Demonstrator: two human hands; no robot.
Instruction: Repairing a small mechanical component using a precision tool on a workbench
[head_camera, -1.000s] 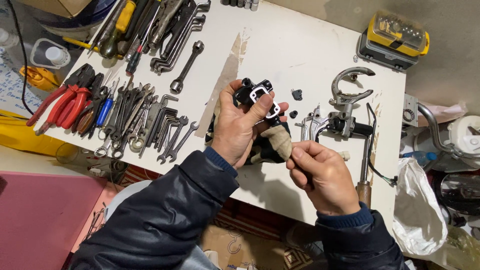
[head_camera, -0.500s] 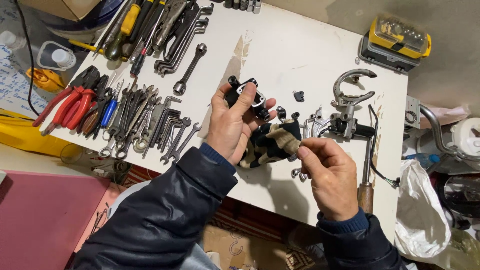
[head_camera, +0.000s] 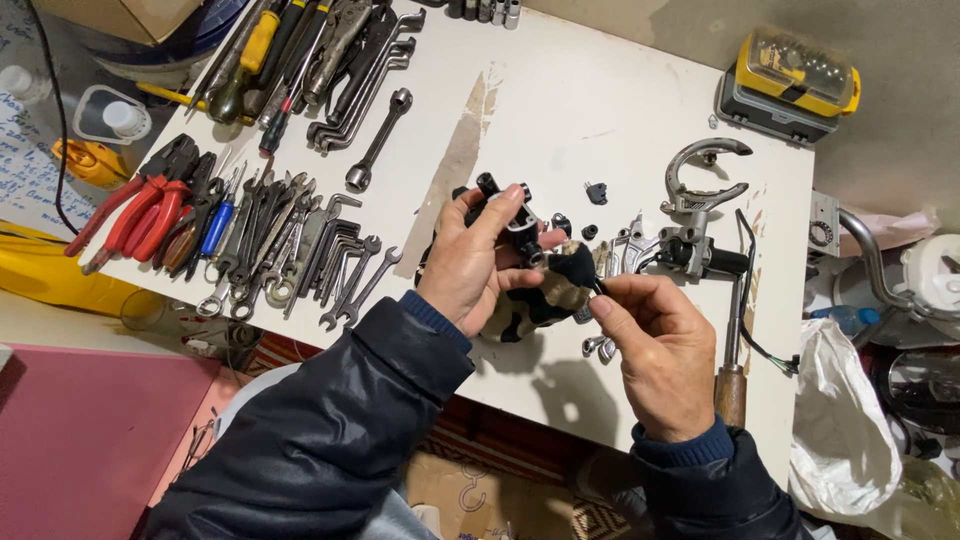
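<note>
Both hands (head_camera: 470, 265) (head_camera: 655, 345) curl fingers (head_camera: 500, 212) around a black part (head_camera: 510, 205).

Both arms wore dark navy, slightly shiny padded jacket sleeves, creased at the elbows. A blue ribbed knit cuff showed at each wrist, beneath the jacket's edge. The left hand (head_camera: 475, 265) and the right hand (head_camera: 655, 345) were bare, without gloves, rings or a watch.
</note>
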